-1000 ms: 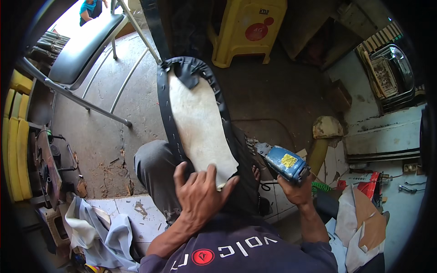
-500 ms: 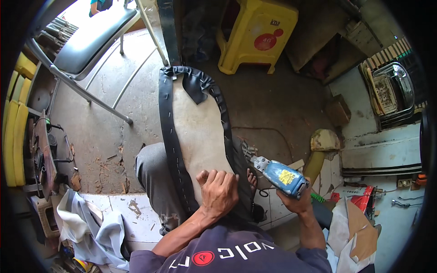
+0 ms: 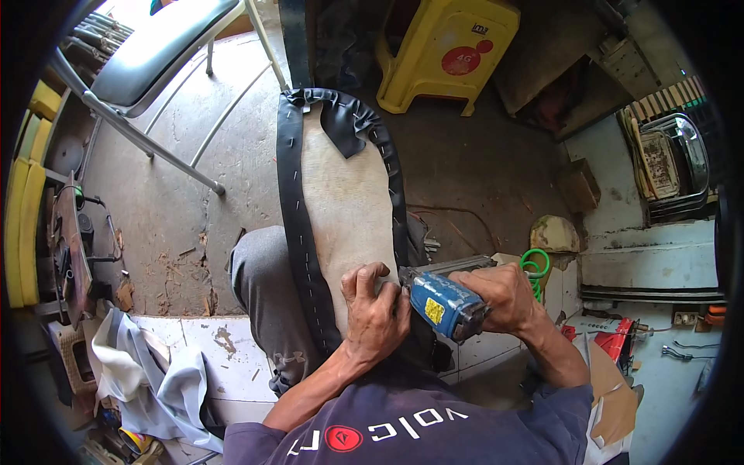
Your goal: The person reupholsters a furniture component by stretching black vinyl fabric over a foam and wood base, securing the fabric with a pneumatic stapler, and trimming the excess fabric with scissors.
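Note:
An oblong padded panel lies along my lap, its black cover [image 3: 291, 201] folded over a pale backing [image 3: 345, 194] and stapled round the rim, with a loose flap at the far end. My left hand [image 3: 372, 314] grips the panel near its right edge with curled fingers. My right hand [image 3: 500, 298] is closed on a blue pneumatic staple gun [image 3: 448, 304], whose nose meets that edge just beside my left fingers. A green coiled hose [image 3: 535, 263] rises behind the gun.
A folding chair [image 3: 155, 58] stands front left, a yellow plastic stool [image 3: 449, 46] beyond the panel. Yellow cushions [image 3: 23, 232] and pale fabric scraps [image 3: 147, 372] lie left. Right are a foam-topped post [image 3: 552, 232], a red case [image 3: 620, 337] and cardboard pieces [image 3: 612, 415].
My right hand has swung the staple gun leftward and turned it onto the panel's right edge. My left hand has shifted right along the panel, its fingers now curled beside the gun's nose.

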Available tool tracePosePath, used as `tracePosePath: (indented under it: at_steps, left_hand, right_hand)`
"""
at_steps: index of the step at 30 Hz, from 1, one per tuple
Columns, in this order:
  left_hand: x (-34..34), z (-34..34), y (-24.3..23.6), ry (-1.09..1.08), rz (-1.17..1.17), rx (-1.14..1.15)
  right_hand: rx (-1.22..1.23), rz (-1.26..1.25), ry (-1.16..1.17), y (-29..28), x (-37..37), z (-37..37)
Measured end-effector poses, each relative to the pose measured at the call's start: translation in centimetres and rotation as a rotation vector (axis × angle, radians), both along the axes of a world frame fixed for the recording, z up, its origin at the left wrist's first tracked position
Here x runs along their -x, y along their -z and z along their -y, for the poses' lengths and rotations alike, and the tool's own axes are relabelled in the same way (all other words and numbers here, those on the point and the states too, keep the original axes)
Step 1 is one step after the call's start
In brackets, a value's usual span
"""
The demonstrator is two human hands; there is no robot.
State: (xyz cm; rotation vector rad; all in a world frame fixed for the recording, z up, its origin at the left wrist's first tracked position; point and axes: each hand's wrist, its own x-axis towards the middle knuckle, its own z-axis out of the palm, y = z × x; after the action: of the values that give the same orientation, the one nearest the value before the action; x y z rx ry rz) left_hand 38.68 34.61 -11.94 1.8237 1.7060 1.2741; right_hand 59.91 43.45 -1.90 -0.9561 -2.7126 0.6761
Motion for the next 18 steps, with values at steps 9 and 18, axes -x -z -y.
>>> tracePosePath:
  at_steps: [9, 18]
  left_hand:
    - [0.8, 0.1, -0.3, 0.016, -0.003, 0.05]
    - [0.7, 0.7, -0.4, 0.026, -0.033, 0.07]
  right_hand:
    - [0.032, -0.045, 0.023, 0.3, -0.7, 0.8]
    - [0.03, 0.003, 0.016, 0.7, 0.0, 1.2]
